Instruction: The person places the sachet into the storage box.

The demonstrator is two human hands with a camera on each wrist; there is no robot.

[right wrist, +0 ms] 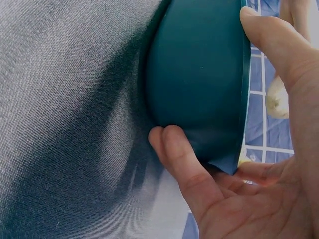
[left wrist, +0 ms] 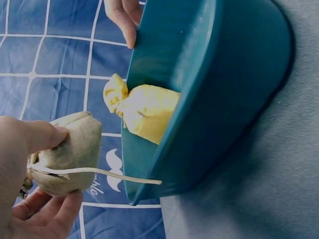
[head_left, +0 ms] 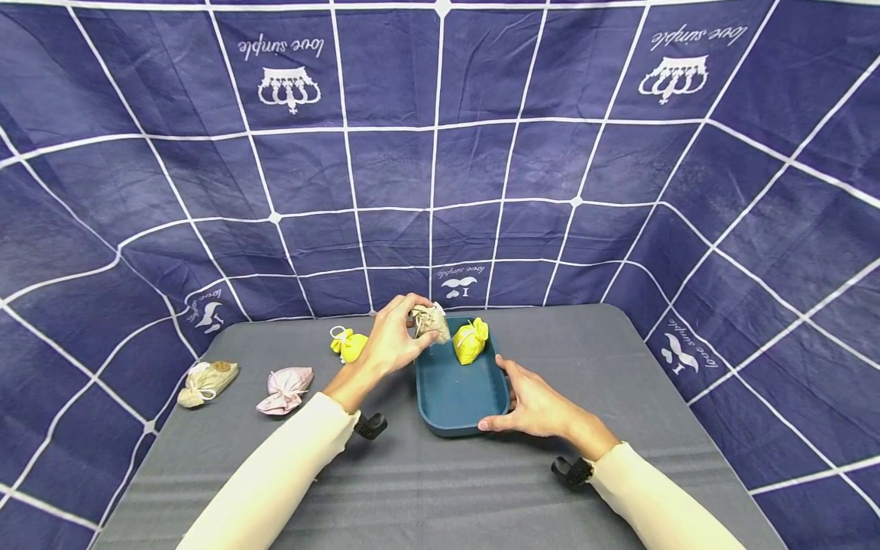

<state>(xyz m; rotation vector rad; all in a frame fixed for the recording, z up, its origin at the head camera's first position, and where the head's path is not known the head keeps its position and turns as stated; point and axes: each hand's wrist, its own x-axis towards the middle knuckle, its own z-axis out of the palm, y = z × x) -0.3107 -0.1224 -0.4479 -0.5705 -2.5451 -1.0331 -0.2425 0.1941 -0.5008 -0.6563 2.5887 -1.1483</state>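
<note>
My left hand pinches a small beige drawstring pouch between thumb and fingers, over the far left corner of a dark teal plastic bin. In the left wrist view the pouch's pale cord trails across toward the bin's rim. A yellow tied pouch sits inside the bin toward its far end. At the bin's near right side, my right hand grips it, thumb on the rim and fingers against the outer wall.
On the grey table, left of the bin, lie another yellow pouch, partly behind the left forearm, a pink pouch and a patterned beige pouch. Blue cloth walls with white grid lines rise behind and at both sides.
</note>
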